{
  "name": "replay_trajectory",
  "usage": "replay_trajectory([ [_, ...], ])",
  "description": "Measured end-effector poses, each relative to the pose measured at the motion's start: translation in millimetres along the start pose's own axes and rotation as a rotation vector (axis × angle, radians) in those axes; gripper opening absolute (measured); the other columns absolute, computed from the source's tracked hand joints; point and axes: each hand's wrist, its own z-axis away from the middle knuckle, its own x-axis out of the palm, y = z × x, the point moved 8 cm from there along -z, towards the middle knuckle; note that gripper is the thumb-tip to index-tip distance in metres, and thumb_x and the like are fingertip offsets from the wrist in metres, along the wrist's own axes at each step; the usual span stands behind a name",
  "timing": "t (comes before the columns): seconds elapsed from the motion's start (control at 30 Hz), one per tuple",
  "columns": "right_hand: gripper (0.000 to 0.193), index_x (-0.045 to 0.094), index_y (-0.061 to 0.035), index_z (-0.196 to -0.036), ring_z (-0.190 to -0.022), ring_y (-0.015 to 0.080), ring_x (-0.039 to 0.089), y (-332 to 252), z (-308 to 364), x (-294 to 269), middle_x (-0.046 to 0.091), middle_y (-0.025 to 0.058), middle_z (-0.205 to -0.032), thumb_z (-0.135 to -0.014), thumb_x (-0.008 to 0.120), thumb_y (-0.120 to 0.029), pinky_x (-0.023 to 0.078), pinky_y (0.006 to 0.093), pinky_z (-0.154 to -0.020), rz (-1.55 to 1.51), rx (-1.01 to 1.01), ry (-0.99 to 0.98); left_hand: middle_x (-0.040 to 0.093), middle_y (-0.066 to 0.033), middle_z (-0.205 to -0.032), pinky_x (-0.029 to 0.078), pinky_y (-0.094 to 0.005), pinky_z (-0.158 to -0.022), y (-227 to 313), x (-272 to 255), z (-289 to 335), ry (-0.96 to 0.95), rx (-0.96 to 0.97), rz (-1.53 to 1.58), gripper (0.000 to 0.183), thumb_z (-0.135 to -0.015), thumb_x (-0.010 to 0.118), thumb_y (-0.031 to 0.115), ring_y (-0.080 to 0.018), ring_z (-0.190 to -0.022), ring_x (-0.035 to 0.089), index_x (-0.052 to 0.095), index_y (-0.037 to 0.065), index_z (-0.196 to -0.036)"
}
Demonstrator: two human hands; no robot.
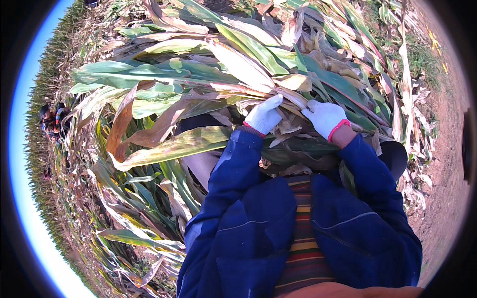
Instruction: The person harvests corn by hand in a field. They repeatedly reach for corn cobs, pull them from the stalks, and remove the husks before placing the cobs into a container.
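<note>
Both hands wear white knit gloves with red cuffs, close together over a heap of cut corn stalks point(238, 64) with green and dry leaves. My left hand point(265, 115) is closed, thumb pointing toward the right hand, on the dry corn husk point(293, 98) that lies between the two. My right hand point(325, 117) pinches the right side of that pale husk between thumb and fingers. Whether an ear of corn sits inside it, I cannot tell. Loose brown husk scraps point(285, 126) hang just below the hands. A long, yellow-green curled leaf point(184, 144) stretches left from beside my left wrist.
More fallen stalks point(144, 233) lie at the lower left. Two people point(53, 121) are at the far left, near standing corn point(37, 174). Bare brown soil point(449, 164) runs along the right, with yellow cobs or scraps point(435, 44) at the upper right.
</note>
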Motion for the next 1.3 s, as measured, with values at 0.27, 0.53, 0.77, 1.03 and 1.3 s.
replay_trajectory([
  [0.27,0.040,0.066,-0.0092,-0.117,-0.088,0.0390,0.071,0,56,37,0.073,0.0178,-0.094,-0.104,0.049,-0.043,0.055,0.0522,-0.076,-0.147,0.006,-0.116,0.069,-0.0105,-0.121,0.052,-0.0373,-0.096,-8,-24,3,0.307,-0.013,-0.085,0.032,-0.094,0.069,0.007,-0.0236,-0.115,0.066,0.065,0.003,-0.126],
  [0.53,0.020,0.072,-0.0165,-0.109,-0.088,0.0322,0.071,-39,50,-73,0.070,0.0082,-0.109,-0.096,0.060,-0.026,0.056,0.0454,-0.074,-0.172,-0.332,0.168,0.070,-0.0097,-0.118,0.052,-0.0377,-0.096,1,5,9,0.248,-0.039,-0.190,0.029,-0.098,0.064,0.011,-0.0224,-0.111,0.066,0.065,0.002,-0.126],
  [0.77,0.039,0.073,-0.0161,-0.112,-0.097,0.0345,0.070,-117,-67,-123,0.070,0.0111,-0.108,-0.100,0.052,-0.047,0.056,0.0451,-0.083,-0.354,-0.274,0.424,0.070,-0.0126,-0.113,0.056,-0.0368,-0.087,0,-37,3,0.184,0.108,-0.449,0.031,-0.094,0.060,0.002,-0.0231,-0.101,0.069,0.064,0.002,-0.124],
  [1.03,0.041,0.074,-0.0077,-0.107,-0.086,0.0318,0.070,-164,-174,-105,0.074,0.0166,-0.094,-0.103,0.053,-0.043,0.056,0.0422,-0.082,-0.439,-0.041,0.175,0.071,-0.0138,-0.104,0.056,-0.0392,-0.078,18,-15,13,0.120,0.213,-1.245,0.032,-0.089,0.060,0.003,-0.0302,-0.089,0.072,0.068,0.009,-0.120],
  [1.3,0.039,0.075,-0.0031,-0.111,-0.090,0.0204,0.067,-136,-254,-62,0.076,0.0078,-0.104,-0.100,0.062,-0.038,0.051,0.0357,-0.084,-1.019,-0.371,-0.120,0.069,-0.0062,-0.080,0.043,-0.0291,-0.035,-5,-20,8,0.284,-0.138,-0.448,0.027,-0.094,0.067,0.032,-0.0153,-0.042,0.056,0.070,0.008,-0.105],
])
